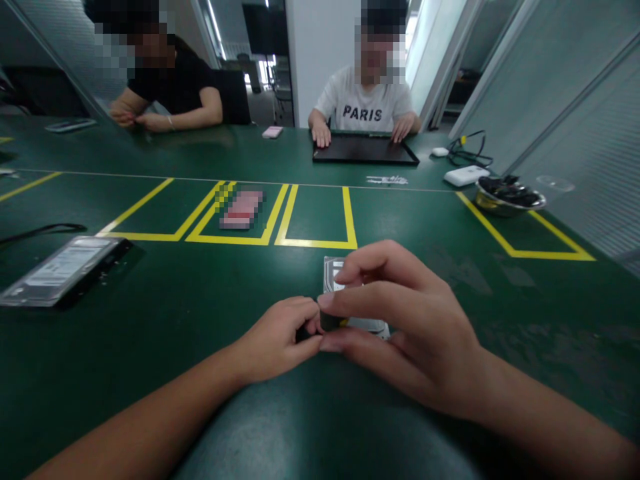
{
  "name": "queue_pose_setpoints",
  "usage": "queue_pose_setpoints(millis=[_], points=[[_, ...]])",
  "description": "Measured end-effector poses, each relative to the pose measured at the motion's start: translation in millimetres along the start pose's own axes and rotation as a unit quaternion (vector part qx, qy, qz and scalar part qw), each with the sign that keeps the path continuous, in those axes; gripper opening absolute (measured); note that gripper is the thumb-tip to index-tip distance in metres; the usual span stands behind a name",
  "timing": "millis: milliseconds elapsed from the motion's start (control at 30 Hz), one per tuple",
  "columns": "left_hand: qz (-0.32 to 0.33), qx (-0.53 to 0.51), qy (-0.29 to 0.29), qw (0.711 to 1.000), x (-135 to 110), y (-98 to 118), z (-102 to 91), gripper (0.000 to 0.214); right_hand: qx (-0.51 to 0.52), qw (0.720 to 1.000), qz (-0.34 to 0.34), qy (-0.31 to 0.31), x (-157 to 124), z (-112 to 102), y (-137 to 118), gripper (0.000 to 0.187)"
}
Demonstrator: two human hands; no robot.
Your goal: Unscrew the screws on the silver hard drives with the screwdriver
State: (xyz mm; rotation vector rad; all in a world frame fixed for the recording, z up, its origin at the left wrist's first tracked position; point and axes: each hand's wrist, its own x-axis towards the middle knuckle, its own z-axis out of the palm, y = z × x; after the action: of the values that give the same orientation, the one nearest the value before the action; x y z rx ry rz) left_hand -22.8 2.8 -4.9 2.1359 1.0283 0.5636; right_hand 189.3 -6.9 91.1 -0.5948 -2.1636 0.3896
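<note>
In front of me on the green table lies a metal, boxy piece that looks like a hard drive (331, 267), with a pale label. My right hand (405, 320) covers most of it. Thumb and fingertips of this hand are closed on a short dark piece with a yellow mark (331, 323); its kind does not show. My left hand (285, 337) is curled beside it, its thumb almost meeting the right fingertips. Whatever those left fingers grip is hidden.
A larger hard drive (60, 270) lies at the left, with small bits by it. Yellow tape (230, 240) marks rectangles, one holding a blurred pink item (243, 209). A metal bowl of dark parts (510, 200) stands right. Across the table sit two people, one touching a black tray (365, 160).
</note>
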Motion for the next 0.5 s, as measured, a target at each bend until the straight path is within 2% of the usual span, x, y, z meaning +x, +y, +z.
queue_pose_setpoints(millis=[100, 400, 500], points=[[0.001, 0.013, -0.008, 1.0, 0.0, -0.1, -0.5, 0.015, 0.008, 1.0, 0.004, 0.006, -0.4, 0.3, 0.6, 0.013], [0.005, 0.007, -0.001, 1.0, -0.3, -2.2, 1.0, 0.013, 0.026, 0.999, -0.033, -0.003, -0.5, 1.2, 2.8, 0.035], [0.006, -0.003, 0.002, 1.0, -0.4, -1.9, 1.3, 0.01, 0.02, 0.999, -0.029, -0.006, -0.3, 2.0, 2.8, 0.03]])
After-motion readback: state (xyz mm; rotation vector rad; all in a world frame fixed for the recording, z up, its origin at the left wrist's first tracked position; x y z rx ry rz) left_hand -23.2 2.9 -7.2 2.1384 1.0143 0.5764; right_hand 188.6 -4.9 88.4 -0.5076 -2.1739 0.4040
